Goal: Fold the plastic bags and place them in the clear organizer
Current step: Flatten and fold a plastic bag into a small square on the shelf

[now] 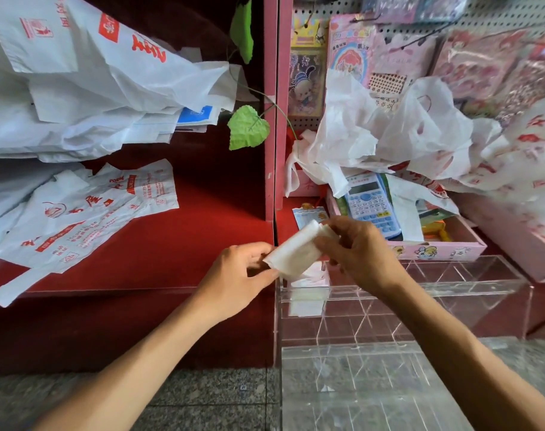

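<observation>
A white plastic bag folded into a small thick strip (297, 251) is held in the air between both hands, just above the back left corner of the clear organizer (420, 293). My left hand (237, 278) pinches its lower left end. My right hand (355, 247) grips its upper right end with curled fingers. One folded white bag (310, 276) lies in the organizer's back left compartment. A flat white bag with red print (88, 213) lies on the red shelf at left. Crumpled white bags (398, 135) are heaped at the right.
A stack of white bags (78, 88) sits on the upper left. A pink tray (436, 248) with a blue calculator (372, 203) stands behind the organizer. Green fake leaves (248, 127) hang by the pink post (271, 119). Stone floor (203, 399) lies below.
</observation>
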